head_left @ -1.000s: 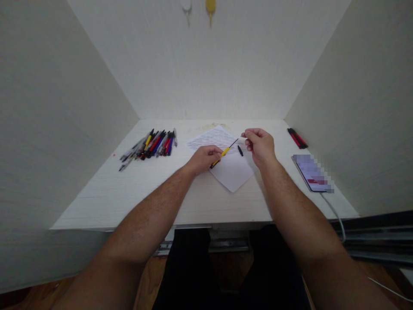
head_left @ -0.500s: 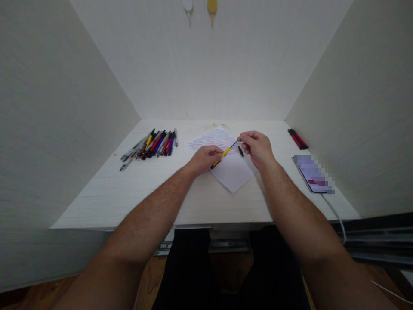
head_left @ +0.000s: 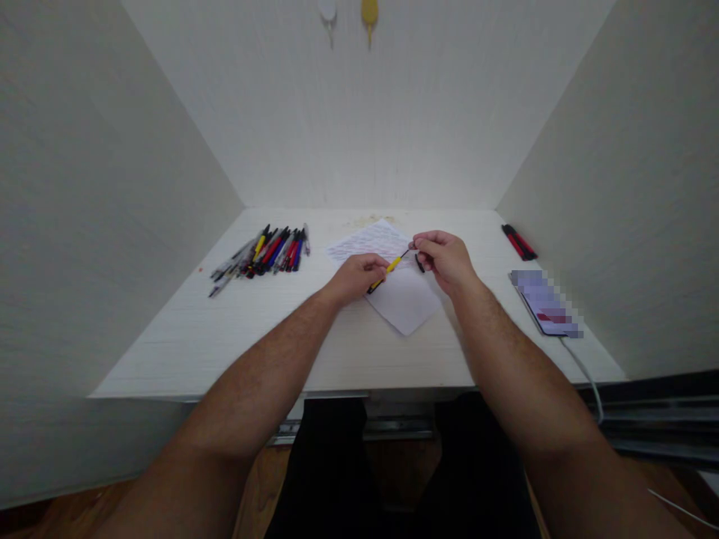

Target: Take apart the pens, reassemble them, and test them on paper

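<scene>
A yellow pen barrel [head_left: 393,265] is being pinched above the paper [head_left: 405,303] by the left hand [head_left: 356,278]; its thin dark refill [head_left: 405,254] is being pinched by the right hand [head_left: 443,257].

Person wears plain black full-length trousers [head_left: 331,468], matte fabric, both legs same; seams + folds too dark to tell. Bare L hand [head_left: 355,277] & bare R hand [head_left: 446,258], skin uncovered fingertips to wrist. L forearm [head_left: 269,352] & R forearm [head_left: 505,344] also bare, up past elbows to pic's lower edge; fine hair shows on R forearm.
</scene>
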